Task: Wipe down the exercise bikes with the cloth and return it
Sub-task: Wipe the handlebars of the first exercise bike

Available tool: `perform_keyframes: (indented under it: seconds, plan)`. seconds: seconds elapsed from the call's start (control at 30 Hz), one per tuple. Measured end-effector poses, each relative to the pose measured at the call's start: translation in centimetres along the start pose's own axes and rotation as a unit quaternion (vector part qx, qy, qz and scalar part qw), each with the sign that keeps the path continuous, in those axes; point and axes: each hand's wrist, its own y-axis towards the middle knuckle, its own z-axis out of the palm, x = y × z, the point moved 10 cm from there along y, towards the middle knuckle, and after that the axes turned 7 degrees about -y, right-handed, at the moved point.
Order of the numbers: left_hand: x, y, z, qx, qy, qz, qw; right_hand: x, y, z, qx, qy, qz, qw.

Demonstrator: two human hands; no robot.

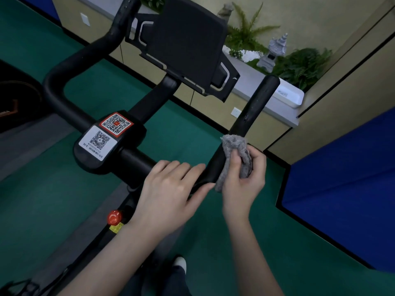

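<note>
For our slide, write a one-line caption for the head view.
Right hand holds a grey cloth against the bike's handlebar; left hand rests on the bar beside it.

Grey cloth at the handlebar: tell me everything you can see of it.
The grey cloth looks like a fuzzy, fibrous fabric, crumpled into a bunch rather than spread flat. The right hand grips it, thumb across its front, and holds it against the bike's black padded right handlebar arm, just above the bend. One end bulges above the thumb; a narrower end hangs down beside the palm. No print or label shows.
</note>
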Motion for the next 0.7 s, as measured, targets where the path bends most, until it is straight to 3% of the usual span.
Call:
perform_keyframes:
  seconds: [0.7]
  plan:
    - [-0.6, -0.2, 0.7, -0.015, 0.032, -0.011, 0.999, -4.0, 0.8, 0.5, -0.080, 0.119, 0.104, 0.984]
